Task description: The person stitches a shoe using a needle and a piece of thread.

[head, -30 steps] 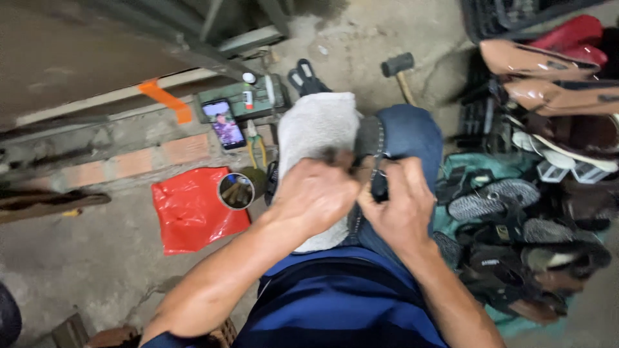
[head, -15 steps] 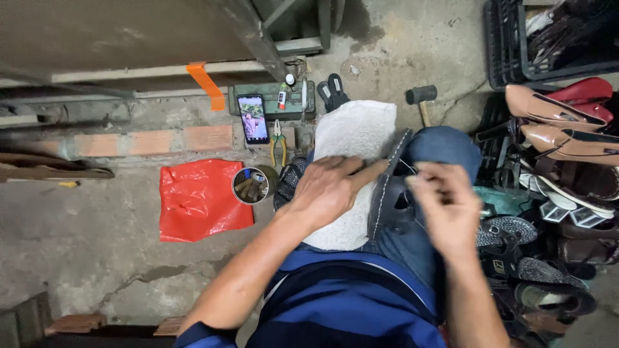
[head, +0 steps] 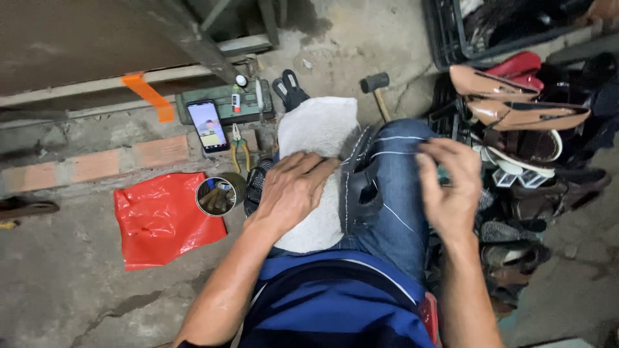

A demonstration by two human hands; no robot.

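Observation:
I sit with a white towel point(head: 316, 125) over my left knee. A dark sandal point(head: 363, 193) is wedged between my knees against my blue jeans. My left hand point(head: 293, 190) lies palm down on the towel, fingers stretched out and fingertips at the sandal's edge. My right hand point(head: 448, 187) is raised over my right knee, fingers pinched together. Thin white thread point(head: 390, 138) runs from the sandal across the jeans toward that hand.
On the concrete floor lie a red plastic bag point(head: 161, 222), a tin of tools point(head: 216, 195), a lit phone point(head: 207, 125), pliers point(head: 238, 138), a green case point(head: 222, 106) and a hammer point(head: 377, 87). Piled shoes point(head: 522, 116) and a black crate point(head: 451, 32) fill the right.
My right hand has left the sandal and swung out to the right, drawing the thread taut. My left hand stayed on the towel and flattened.

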